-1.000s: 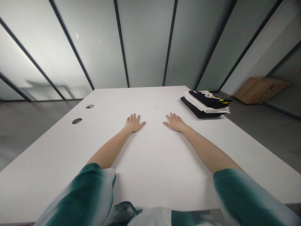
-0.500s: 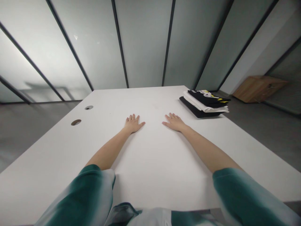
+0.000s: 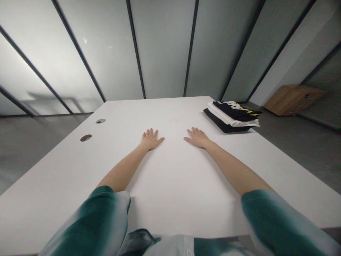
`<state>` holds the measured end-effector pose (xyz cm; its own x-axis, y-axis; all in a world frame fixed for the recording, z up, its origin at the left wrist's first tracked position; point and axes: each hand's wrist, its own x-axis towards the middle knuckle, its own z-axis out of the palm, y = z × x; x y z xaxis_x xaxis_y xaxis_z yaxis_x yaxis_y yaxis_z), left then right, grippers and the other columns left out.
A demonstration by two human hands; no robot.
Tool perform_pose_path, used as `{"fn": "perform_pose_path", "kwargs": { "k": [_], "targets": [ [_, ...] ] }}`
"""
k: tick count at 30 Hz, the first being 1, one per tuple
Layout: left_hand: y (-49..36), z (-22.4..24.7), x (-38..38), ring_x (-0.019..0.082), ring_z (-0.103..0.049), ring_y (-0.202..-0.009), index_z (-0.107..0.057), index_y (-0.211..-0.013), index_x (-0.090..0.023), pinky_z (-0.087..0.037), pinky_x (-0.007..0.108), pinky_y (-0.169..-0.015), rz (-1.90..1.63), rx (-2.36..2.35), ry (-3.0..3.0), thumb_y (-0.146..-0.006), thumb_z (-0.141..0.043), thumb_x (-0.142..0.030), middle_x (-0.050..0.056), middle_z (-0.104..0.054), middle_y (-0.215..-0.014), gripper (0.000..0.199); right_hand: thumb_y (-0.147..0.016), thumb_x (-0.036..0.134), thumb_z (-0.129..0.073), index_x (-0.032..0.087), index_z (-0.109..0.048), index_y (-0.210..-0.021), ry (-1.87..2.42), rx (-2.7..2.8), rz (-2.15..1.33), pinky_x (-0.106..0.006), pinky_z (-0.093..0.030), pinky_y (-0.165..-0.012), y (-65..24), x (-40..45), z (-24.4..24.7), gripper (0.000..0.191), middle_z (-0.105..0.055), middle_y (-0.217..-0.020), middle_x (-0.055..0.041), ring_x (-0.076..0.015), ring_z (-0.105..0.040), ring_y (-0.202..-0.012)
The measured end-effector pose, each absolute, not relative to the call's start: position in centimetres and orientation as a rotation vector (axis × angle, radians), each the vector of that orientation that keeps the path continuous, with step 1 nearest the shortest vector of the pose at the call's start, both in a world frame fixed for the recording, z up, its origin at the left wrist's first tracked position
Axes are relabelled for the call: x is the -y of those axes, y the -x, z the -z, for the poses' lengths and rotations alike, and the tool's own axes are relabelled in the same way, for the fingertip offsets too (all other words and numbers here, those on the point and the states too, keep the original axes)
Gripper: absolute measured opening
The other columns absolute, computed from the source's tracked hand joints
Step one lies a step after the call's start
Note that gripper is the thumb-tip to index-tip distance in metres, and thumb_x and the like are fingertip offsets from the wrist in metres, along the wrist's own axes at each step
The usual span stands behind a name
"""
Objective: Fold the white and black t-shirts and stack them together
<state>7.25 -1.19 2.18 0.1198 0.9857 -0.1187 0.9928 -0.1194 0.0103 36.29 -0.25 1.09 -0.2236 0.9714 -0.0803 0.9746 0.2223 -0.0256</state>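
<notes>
My left hand point(image 3: 151, 140) lies palm down on the white table point(image 3: 170, 177), its fingers spread and nothing in it. To its right, with a gap of bare tabletop between them, my right hand point(image 3: 197, 138) rests flat in the same way, fingers apart and holding nothing. Beyond my right hand, near the table's right edge, sits a stack of folded clothes point(image 3: 233, 116): black at the bottom, white in the middle, and black with a white and yellow print on top. Neither hand touches the stack.
Two round holes, one farther point(image 3: 100, 121) and one nearer point(image 3: 86, 138), are in the tabletop at the left. A wooden cabinet point(image 3: 293, 100) stands on the floor at the right. Frosted glass panels point(image 3: 162, 49) with dark frames rise behind the table.
</notes>
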Motion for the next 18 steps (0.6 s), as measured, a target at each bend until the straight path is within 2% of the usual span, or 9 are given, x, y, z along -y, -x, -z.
{"fn": "perform_pose_path", "kwargs": {
  "k": [18],
  "targets": [
    [-7.25,-2.33,1.28,0.036,-0.017,-0.154,-0.024,-0.161,-0.019,-0.02,0.05,-0.123,0.126,-2.035,-2.303,-0.094,-0.02,-0.073,0.016,-0.017,-0.168,0.086,-0.093,0.077,-0.022,0.019,-0.03,-0.159,-1.929,-2.444,0.096,-0.051,-0.021,-0.121,-36.62,-0.31,-0.45,0.089,-0.023,-0.166,-0.0176,-0.0373,-0.023,-0.152]
  ]
}}
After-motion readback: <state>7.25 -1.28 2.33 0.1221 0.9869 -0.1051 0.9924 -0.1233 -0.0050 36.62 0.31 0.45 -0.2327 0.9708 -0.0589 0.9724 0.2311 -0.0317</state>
